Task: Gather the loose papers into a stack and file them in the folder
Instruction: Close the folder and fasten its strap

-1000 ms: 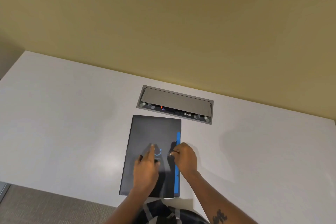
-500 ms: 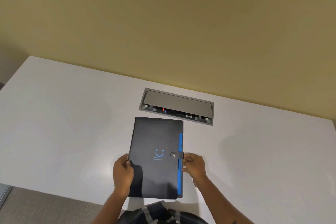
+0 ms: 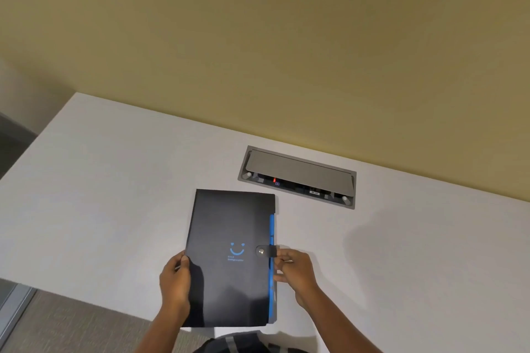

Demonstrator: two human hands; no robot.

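Note:
A black folder (image 3: 229,223) with a blue smiley mark and a blue right edge lies closed on the white table (image 3: 114,195), near its front edge. A black strap with a metal snap (image 3: 265,251) wraps over the right edge. My left hand (image 3: 175,281) grips the folder's left edge low down. My right hand (image 3: 295,271) pinches the right edge just below the strap. No loose papers show anywhere.
A grey cable hatch (image 3: 298,176) is set into the table behind the folder, close to the yellow wall (image 3: 258,51). Grey carpet (image 3: 71,324) shows below the table's front edge at the lower left.
A second ago both hands pressed on the folder's cover around the strap. They have since moved out to its left and right edges, and the snap strap now lies uncovered and fastened.

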